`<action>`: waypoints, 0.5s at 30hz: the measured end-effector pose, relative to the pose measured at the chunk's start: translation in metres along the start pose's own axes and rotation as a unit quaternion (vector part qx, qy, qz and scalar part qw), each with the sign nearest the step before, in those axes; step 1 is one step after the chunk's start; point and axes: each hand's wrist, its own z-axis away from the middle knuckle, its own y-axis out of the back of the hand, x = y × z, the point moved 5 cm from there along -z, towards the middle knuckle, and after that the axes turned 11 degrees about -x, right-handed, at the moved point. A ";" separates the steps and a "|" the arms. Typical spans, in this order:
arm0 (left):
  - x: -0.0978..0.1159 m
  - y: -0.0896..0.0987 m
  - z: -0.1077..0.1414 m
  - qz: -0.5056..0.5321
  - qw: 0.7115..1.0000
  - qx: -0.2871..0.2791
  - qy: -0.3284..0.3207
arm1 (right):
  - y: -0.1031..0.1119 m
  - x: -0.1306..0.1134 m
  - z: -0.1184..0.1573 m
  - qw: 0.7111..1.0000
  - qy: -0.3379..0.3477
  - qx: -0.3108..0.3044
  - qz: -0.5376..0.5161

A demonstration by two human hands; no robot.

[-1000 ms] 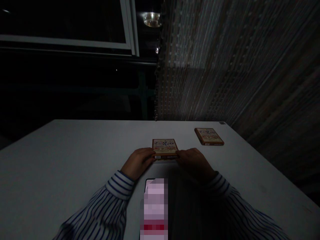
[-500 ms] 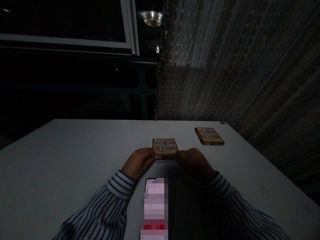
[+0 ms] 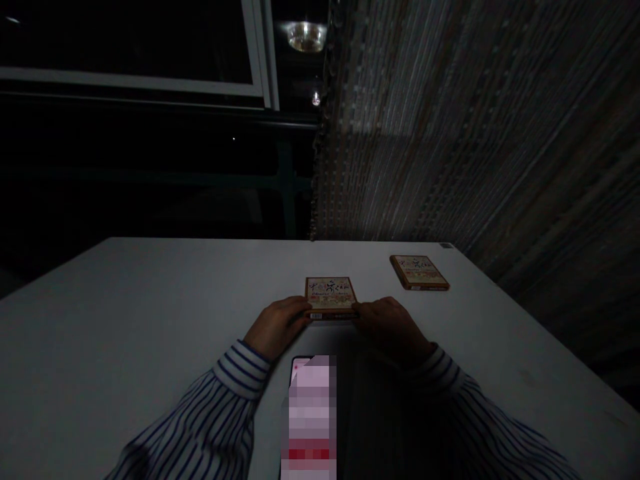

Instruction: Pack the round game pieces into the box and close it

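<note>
A flat box [image 3: 331, 293] with a printed lid and brown edges lies face up near the middle of the white table. My left hand [image 3: 278, 325] grips its near left corner, fingers closed on the edge. At the near right corner, my right hand [image 3: 390, 325] pinches the same box. The thumbs and fingertips are partly hidden in the dim light. A second, similar box [image 3: 420, 273] rests farther back on the right, touched by neither hand.
The white table [image 3: 150, 300] reaches back to a hanging string curtain [image 3: 390, 133]. A phone [image 3: 310, 413] with a lit, pixelated screen lies between my forearms. A small dark patch [image 3: 445, 245] sits at the table's back right corner.
</note>
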 end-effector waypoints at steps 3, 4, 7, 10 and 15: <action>0.000 -0.001 0.001 0.006 1.000 0.000 0.002 | -0.001 0.000 0.000 1.000 0.001 0.004 0.006; 0.000 -0.001 0.001 0.009 1.000 0.002 0.001 | -0.001 0.000 0.000 1.000 0.002 0.004 0.006; 0.000 -0.001 0.002 0.017 1.000 0.009 -0.005 | -0.001 -0.001 0.000 1.000 0.006 0.006 0.000; 0.000 -0.002 0.001 0.017 1.000 0.013 -0.009 | 0.000 -0.001 0.000 1.000 0.006 0.007 -0.004; -0.001 -0.004 0.001 0.013 1.000 0.014 -0.008 | -0.002 -0.001 0.000 1.000 0.006 0.000 0.001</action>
